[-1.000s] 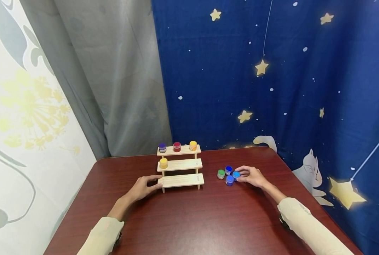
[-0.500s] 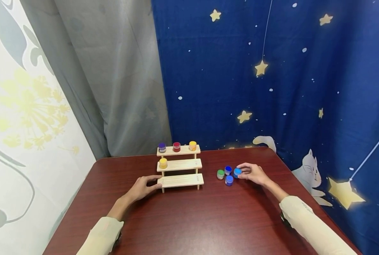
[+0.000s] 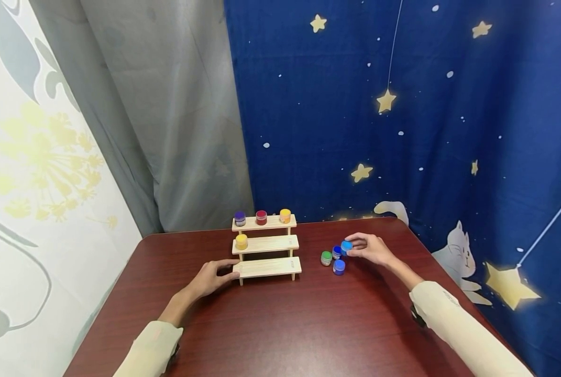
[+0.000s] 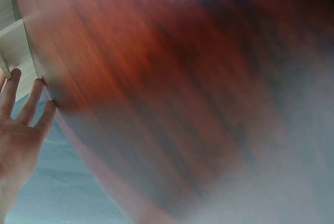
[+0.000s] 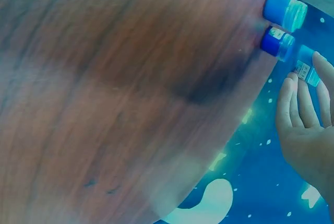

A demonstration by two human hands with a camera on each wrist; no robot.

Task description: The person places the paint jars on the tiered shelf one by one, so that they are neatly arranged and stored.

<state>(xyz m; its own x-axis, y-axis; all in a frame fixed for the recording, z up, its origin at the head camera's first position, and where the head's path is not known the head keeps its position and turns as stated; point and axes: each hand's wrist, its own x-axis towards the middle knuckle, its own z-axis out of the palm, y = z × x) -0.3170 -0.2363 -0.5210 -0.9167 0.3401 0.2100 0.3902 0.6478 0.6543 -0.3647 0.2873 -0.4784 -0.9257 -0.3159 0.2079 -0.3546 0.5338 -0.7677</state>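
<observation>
In the head view my left hand [image 3: 208, 277] holds the left end of the lowest step of a three-step wooden rack [image 3: 267, 267], thumb at the front edge and fingers behind. My right hand [image 3: 373, 250] pinches a light blue paint jar [image 3: 346, 247] between thumb and fingers, slightly above the table. Beside it stand a dark blue paint jar [image 3: 337, 253], a blue paint jar [image 3: 339, 267] and a green paint jar [image 3: 326, 258]. In the right wrist view the held jar [image 5: 307, 66] sits at the fingertips, its label showing.
On the rack's top step are a purple jar [image 3: 240, 218], a dark red jar [image 3: 261, 217] and an orange-yellow jar [image 3: 285, 215]. A yellow jar [image 3: 241, 241] stands at the left of the middle step. Curtains [image 3: 308, 157] hang behind the dark red table [image 3: 280, 324].
My right hand first drew the light blue jar a little to the right, then raised it up and leftward, behind the blue jar. The left hand and rack have stayed in place.
</observation>
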